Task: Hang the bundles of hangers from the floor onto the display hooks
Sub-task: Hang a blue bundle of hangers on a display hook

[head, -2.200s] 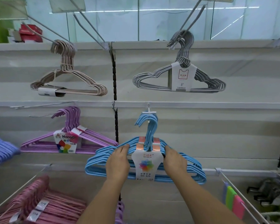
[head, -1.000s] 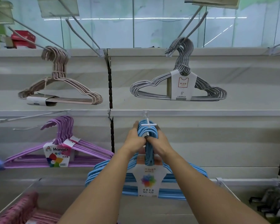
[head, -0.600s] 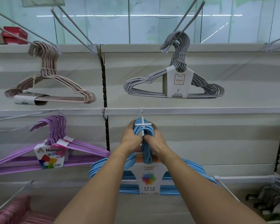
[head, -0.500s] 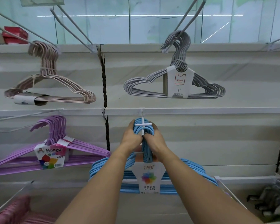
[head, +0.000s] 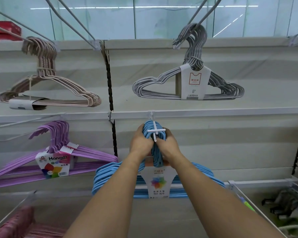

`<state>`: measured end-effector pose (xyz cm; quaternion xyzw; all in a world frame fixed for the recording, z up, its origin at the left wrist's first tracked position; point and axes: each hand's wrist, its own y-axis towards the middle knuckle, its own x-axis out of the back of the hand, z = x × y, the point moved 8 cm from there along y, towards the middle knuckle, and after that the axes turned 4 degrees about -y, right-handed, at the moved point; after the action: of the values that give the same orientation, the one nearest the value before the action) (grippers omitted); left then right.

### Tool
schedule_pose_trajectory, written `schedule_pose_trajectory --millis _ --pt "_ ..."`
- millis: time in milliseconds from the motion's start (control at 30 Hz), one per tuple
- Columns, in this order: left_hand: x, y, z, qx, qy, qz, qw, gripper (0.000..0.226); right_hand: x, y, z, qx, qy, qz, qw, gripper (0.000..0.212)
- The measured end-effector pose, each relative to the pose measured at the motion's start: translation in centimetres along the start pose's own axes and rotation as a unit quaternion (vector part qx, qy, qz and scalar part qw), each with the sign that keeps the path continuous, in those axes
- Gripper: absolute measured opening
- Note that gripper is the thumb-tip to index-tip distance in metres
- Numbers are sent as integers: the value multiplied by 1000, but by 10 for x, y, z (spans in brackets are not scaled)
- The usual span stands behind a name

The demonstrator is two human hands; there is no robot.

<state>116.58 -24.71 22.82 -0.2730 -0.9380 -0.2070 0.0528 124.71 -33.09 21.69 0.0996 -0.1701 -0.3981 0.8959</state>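
At the middle rail of the display wall, both hands, left (head: 141, 143) and right (head: 168, 144), have climbed from the blue bundle's (head: 156, 148) shoulders to clench its necks, threading them over the hook (head: 154, 130); hanging looks nearly done.

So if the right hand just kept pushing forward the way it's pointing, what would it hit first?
Probably the white wall panel behind the hook. The right hand already grips the blue hangers at their hook ends, so little else lies ahead, though depth is hard to judge.
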Motion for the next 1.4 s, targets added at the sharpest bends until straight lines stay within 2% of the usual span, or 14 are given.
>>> schedule_pose_trajectory --millis 100,200,267,333,467,567,800,933,1167,1400 --pt "2 -2 10 15 -2 4 1000 55 4 -12 -5 9 -78 -6 997 36" --pt "5 -19 30 54 31 23 998 55 3 -29 -17 5 -225 6 974 49" --pt "5 -29 51 79 149 39 985 51 3 -39 -24 15 -344 8 939 53" --pt "7 -37 67 72 241 45 967 56 8 -49 -32 2 -390 -2 921 54" --pt "11 -55 73 33 293 53 954 57 20 -69 -57 -48 -422 -5 905 66" --pt "20 -71 68 22 303 39 952 58 22 -86 -65 -54 -436 -6 899 73" --pt "50 -115 76 31 300 3 954 59 20 -129 -64 -41 -453 11 891 72" --pt "66 -144 81 34 297 -3 954 55 13 -153 -62 -19 -436 25 899 66" --pt "127 -185 78 52 328 -44 942 55 -29 -177 -28 51 -407 49 911 54" --pt "207 -180 81 72 312 -95 943 56 -91 -173 18 82 -412 78 904 59"
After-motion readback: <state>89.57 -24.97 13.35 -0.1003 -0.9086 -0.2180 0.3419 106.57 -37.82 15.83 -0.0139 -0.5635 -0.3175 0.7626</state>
